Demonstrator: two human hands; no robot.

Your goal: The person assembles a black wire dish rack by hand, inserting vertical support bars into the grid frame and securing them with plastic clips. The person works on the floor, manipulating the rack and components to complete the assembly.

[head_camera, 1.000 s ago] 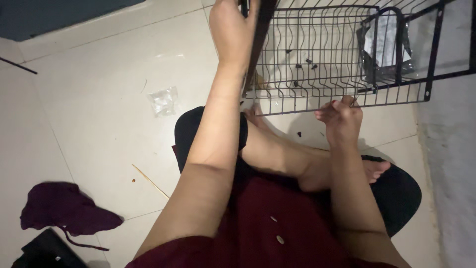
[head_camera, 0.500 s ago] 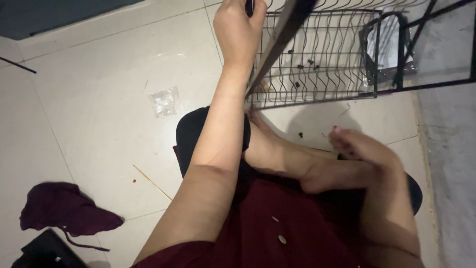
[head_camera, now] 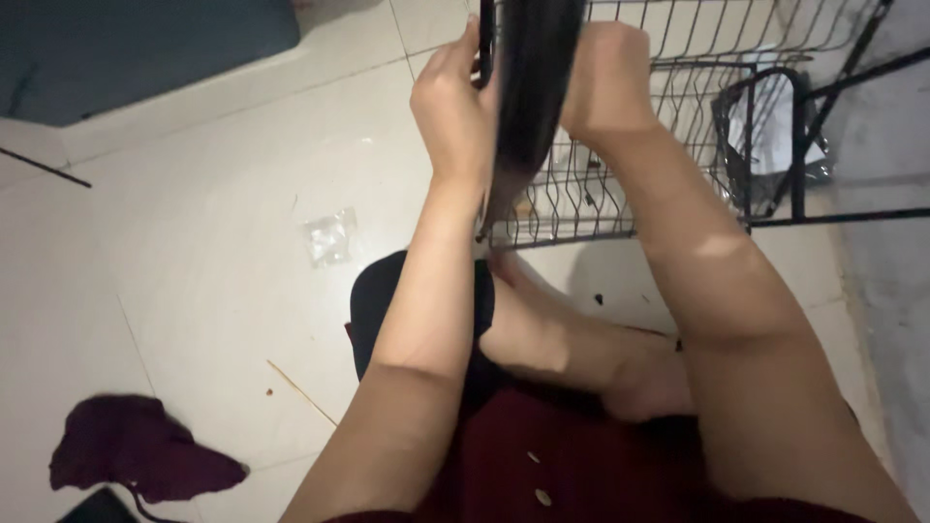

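One maroon cloth point(head_camera: 136, 455) is lying nearest on the floor, a clear plastic scrap point(head_camera: 329, 237) farther off. Beyond, the left hand point(head_camera: 455, 107) and right hand point(head_camera: 605, 82) are both clasping one black panel point(head_camera: 528, 97), blocking the wire rack point(head_camera: 697, 126).

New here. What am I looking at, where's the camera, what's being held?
No machine: a person works with bare hands, and one head-worn camera looks down at them. The person sits on a white tile floor, legs folded. The left hand and right hand both hold a dark flat panel upright at the edge of a black wire rack. A bag sits in the rack's side holder. On the floor lie a small clear plastic bag, a thin stick and a purple cloth.
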